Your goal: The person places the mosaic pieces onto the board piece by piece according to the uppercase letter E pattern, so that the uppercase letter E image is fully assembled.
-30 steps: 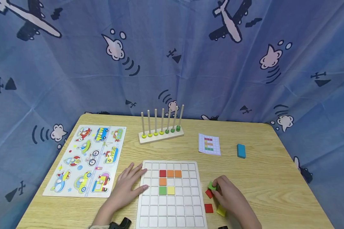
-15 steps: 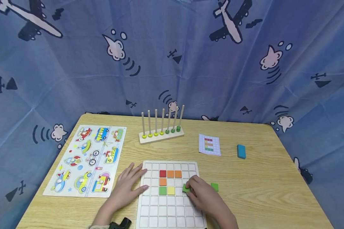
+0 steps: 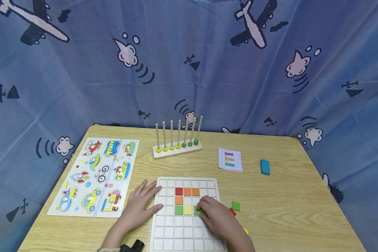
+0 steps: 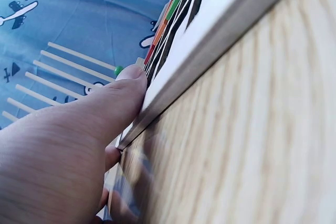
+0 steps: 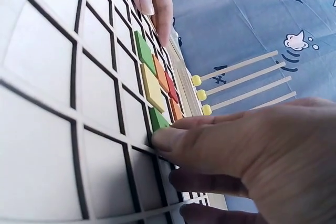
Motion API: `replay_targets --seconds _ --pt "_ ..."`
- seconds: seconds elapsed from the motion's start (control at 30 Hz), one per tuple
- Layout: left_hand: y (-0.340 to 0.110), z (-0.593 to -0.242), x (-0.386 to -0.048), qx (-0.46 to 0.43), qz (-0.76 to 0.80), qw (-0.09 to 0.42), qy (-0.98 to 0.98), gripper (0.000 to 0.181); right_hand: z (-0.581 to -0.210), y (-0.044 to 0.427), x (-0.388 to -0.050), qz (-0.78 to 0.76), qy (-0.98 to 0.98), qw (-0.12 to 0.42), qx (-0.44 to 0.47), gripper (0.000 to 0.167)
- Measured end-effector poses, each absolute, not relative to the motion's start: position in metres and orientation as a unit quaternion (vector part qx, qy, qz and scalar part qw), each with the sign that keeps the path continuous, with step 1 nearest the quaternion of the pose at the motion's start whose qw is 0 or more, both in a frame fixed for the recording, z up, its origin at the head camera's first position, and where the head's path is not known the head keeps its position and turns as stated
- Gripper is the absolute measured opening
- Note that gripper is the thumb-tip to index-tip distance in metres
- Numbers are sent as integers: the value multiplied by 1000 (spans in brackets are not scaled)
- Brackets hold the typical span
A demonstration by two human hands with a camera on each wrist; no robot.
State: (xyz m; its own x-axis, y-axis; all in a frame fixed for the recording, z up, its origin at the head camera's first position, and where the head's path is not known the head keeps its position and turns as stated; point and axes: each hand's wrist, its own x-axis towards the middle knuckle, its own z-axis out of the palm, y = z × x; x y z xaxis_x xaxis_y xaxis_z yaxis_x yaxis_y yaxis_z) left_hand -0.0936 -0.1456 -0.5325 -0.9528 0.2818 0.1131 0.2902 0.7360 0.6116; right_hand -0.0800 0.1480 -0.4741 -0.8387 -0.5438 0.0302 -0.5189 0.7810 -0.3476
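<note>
My right hand (image 3: 215,214) pinches a green square tile (image 3: 196,211) between thumb and fingers, at a cell of the white grid board (image 3: 179,232). In the right wrist view, this tile (image 5: 157,119) lies beside the pale yellow tile (image 5: 153,87), under my thumb tip. Left of them in the same row sits another green tile (image 3: 179,210). Above are a red tile (image 3: 179,191) and several orange ones (image 3: 187,191). My left hand (image 3: 141,203) rests with fingers spread on the board's left edge; its thumb (image 4: 123,90) lies on the rim in the left wrist view.
Right of the board lie a green tile (image 3: 236,206), a partly hidden red one (image 3: 232,211) and a yellow one (image 3: 245,230). Behind stand a peg rack (image 3: 177,149), a printed pattern card (image 3: 230,159) and a blue block (image 3: 265,167). A vehicle puzzle (image 3: 94,178) lies left.
My right hand has picked a green tile from the loose ones and carried it left onto the board, beside the yellow tile. My left hand stays put.
</note>
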Motion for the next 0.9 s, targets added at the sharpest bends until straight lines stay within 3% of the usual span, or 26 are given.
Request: replay_targets --seconds 0.63,0.9 --pt "-147 -534 -94 -154 -327 2 -932 60 -476 145 -83 -163 942 18 -292 13" --pt "-146 -533 -94 -150 -330 -1 -932 61 -461 167 -81 -173 958 16 -229 19"
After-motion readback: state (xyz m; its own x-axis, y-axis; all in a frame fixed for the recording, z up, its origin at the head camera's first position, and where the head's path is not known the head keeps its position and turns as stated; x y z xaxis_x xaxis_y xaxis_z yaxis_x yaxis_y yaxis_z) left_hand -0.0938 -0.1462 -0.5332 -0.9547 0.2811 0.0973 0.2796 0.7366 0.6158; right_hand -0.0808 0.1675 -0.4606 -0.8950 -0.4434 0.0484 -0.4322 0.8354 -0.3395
